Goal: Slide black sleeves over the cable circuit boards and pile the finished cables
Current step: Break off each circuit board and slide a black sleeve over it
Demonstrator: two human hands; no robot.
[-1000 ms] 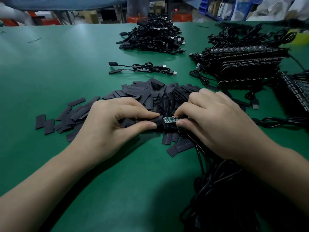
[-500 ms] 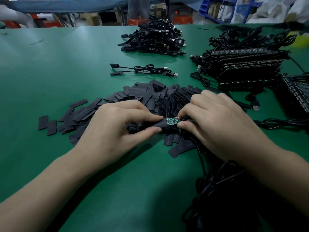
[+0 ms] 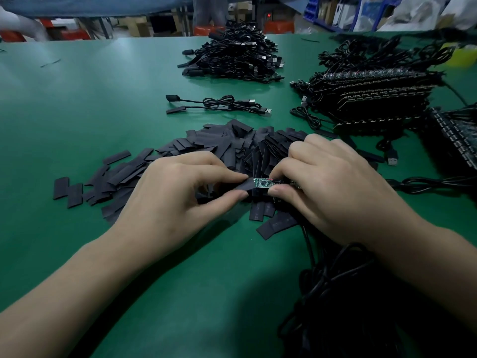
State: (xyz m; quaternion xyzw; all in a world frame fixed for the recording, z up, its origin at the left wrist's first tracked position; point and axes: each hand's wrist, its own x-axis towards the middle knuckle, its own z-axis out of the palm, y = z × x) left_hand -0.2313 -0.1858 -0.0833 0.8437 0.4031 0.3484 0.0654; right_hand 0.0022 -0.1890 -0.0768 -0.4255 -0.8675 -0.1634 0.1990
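Little changed from 0.5 s ago: left hand [image 3: 175,192] fingers clamp sleeve [image 3: 244,186]; right hand [image 3: 335,187] fingers clamp board [image 3: 262,182]. Board axis runs left-right, left end meeting sleeve mouth.

The board's [image 3: 262,182] right end is hidden under the right hand's [image 3: 335,192] fingers, the sleeve's [image 3: 245,186] left end behind the left hand [image 3: 175,200], the cable tangle [image 3: 335,293] runs off the bottom edge, and the print on a loose sleeve [image 3: 277,224] is too small to read.

Factory assembly floor: green-matted table [image 3: 90,104] heaped with black USB cables [image 3: 232,58], stacked circuit-board strips [image 3: 374,94], blue parts bins [image 3: 316,11] behind.
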